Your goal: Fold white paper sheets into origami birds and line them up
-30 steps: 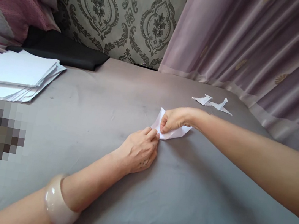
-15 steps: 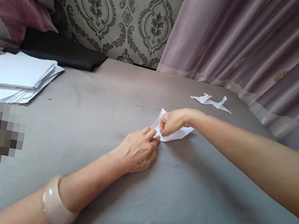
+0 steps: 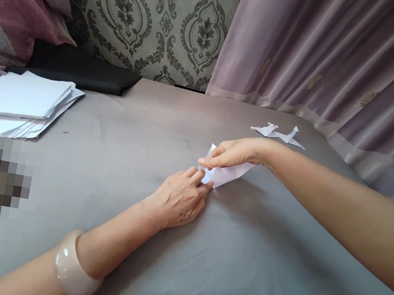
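Note:
A partly folded sheet of white paper [image 3: 231,175] lies on the grey cloth in front of me, its near corner pointing at me. My left hand [image 3: 183,196], with a pale bangle on its forearm, is closed on the paper's left corner, fingers curled and thumb at the edge. Over the paper's far left side reaches my right hand [image 3: 236,154], thumb stretched out to the left along the surface and the other fingers bent under the palm. Part of the paper is hidden beneath this hand.
Two folded paper birds [image 3: 278,133] stand at the back right of the cloth-covered table [image 3: 108,172]. At the left lies a stack of white paper [image 3: 18,98], with a folded black cloth [image 3: 81,67] behind it. A purple curtain [image 3: 313,51] hangs along the right side.
My right hand has gone from a pinch pressed down on the paper to a flatter pose with the thumb stretched left. The paper's near right side has lifted slightly. My left hand stays put.

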